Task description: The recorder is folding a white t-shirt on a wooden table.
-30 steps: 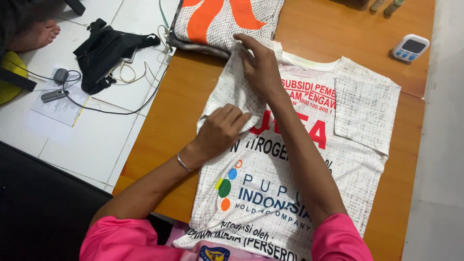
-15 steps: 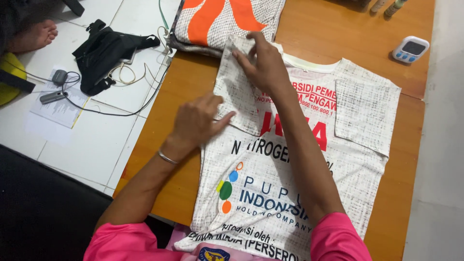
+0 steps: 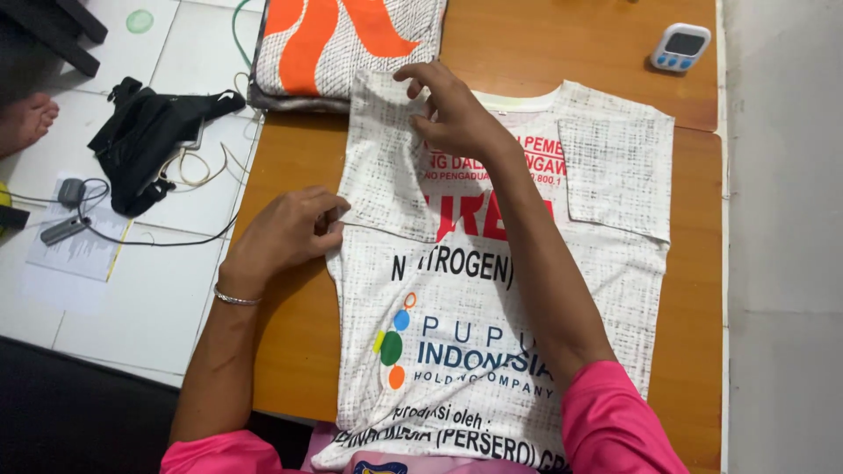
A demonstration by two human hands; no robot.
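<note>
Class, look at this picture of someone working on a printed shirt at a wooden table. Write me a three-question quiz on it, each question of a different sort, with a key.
1. True or false: the right hand rests near the collar of the white printed shirt.
2. Multiple choice: where is the left hand? A) on the small white timer; B) at the shirt's left edge, at the folded-in sleeve; C) on the black bag on the floor.
3. Fill in: the folded cloth beyond the shirt has a large ____ pattern.

Key: 1 true; 2 B; 3 orange.
</note>
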